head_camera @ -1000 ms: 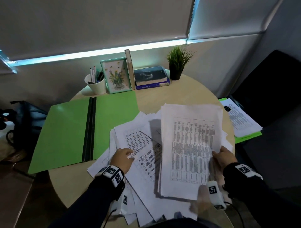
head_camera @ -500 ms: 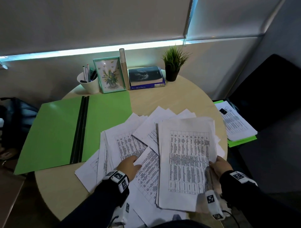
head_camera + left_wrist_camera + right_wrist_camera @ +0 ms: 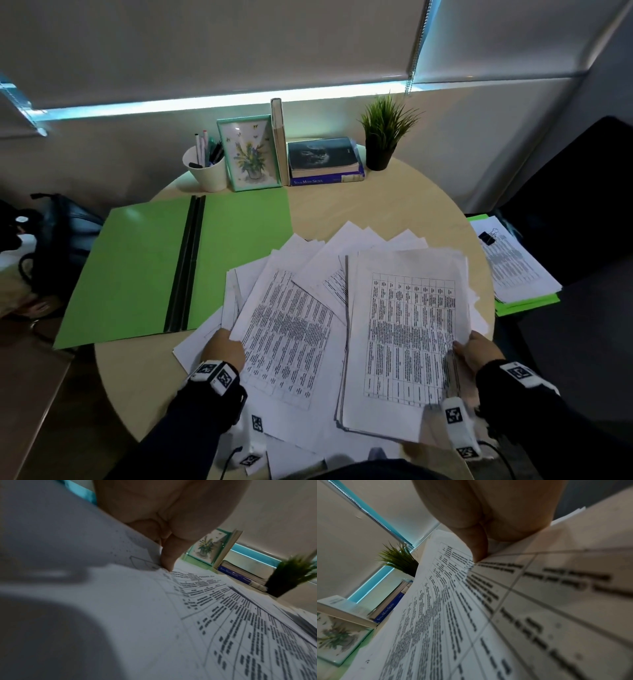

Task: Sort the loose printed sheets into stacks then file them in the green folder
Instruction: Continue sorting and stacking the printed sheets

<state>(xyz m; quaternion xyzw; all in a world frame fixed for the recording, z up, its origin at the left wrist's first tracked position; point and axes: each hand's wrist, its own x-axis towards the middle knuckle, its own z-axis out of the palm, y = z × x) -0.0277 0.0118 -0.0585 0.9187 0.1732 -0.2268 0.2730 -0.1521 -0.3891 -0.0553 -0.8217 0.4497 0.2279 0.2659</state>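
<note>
Landmark: open green folder (image 3: 137,270), flat on the round table (image 3: 376,205).
Loose printed sheets (image 3: 287,329): fanned out just right of the folder, some overlapping its right edge.
Gathered stack (image 3: 407,339): right of the fan, farther from the folder.
Left hand (image 3: 224,351): fingers pinch a lifted sheet's edge near the folder.
Right hand (image 3: 478,353): thumb and fingers grip the stack's far edge.

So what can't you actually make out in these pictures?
- Print on the sheets: too small in the head view, blurred in both wrist views.
- Left hand fingers: under a sheet in the head view.
- Sheets lower in the pile: covered by upper ones.
- Table near edge: cut off by the frame.
</note>
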